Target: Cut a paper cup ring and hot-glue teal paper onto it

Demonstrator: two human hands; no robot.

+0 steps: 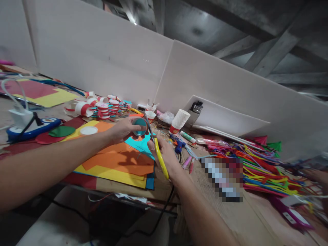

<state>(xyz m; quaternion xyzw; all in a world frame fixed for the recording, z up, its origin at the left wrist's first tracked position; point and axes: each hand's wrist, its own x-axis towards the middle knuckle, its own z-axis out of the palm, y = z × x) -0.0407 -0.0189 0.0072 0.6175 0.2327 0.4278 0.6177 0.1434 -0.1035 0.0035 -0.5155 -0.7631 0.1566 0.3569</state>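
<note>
My left hand (124, 129) is closed on a round teal piece (139, 127), with the thumb lying across its face. A bit of orange paper (136, 115) shows at the upper edge of this piece. Yellow-handled scissors (160, 158) are gripped in my right hand (166, 153), blades pointing up and away, close beside the right rim of the teal piece. Whether the blades touch it I cannot tell. Beneath both hands lie orange paper sheets (112, 163), yellow paper (115, 178) and a cyan sheet (143, 147).
Cut paper-cup pieces (104, 111) stand at the back left. A stack of paper cups (180, 120), a blue glue gun (178, 143) and a glue stick (188, 136) are right of centre. Colourful pipe cleaners (263, 174) spread far right. A blue power strip (33, 130) sits left.
</note>
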